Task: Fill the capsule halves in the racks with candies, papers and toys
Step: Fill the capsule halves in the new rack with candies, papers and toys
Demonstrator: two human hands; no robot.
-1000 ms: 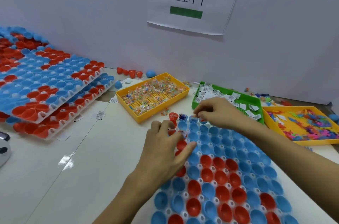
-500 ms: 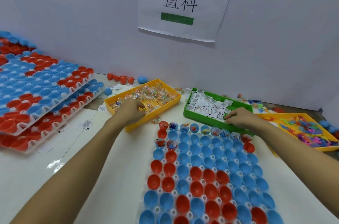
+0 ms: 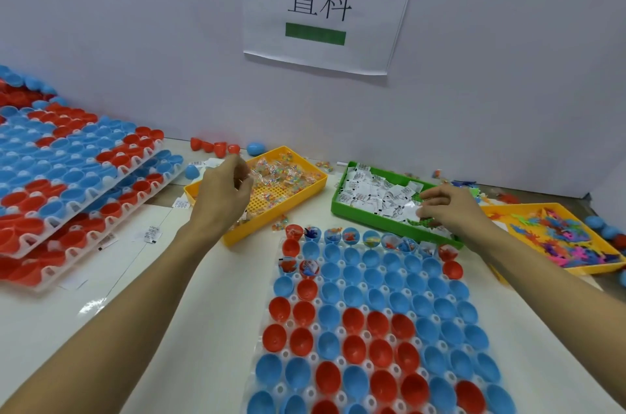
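A clear rack (image 3: pixel 284 353) of red and blue capsule halves lies in front of me; its far row and a few halves below it hold small toys. My left hand (image 3: pixel 222 198) hovers over the yellow candy tray (image 3: pixel 298 201), fingers curled, pinching wrapped candies (image 3: pixel 244 175). Over the green tray (image 3: pixel 372 227) of white folded papers, my right hand (image 3: pixel 449 207) pinches papers (image 3: pixel 408 210) between thumb and fingers. A second yellow tray (image 3: pixel 576 269) at the right holds colourful toys.
Two stacked racks (image 3: pixel 67 176) full of capsule halves slope at the left. Loose red halves (image 3: pixel 213 145) and a blue half (image 3: pixel 254 149) lie by the wall. Stray paper packets (image 3: pixel 150 233) dot the white table. More blue halves (image 3: pixel 606 227) sit at the far right.
Both hands left the rack's far row. The left went to the candy tray and lifted slightly with candies; the right reached into the green paper tray.
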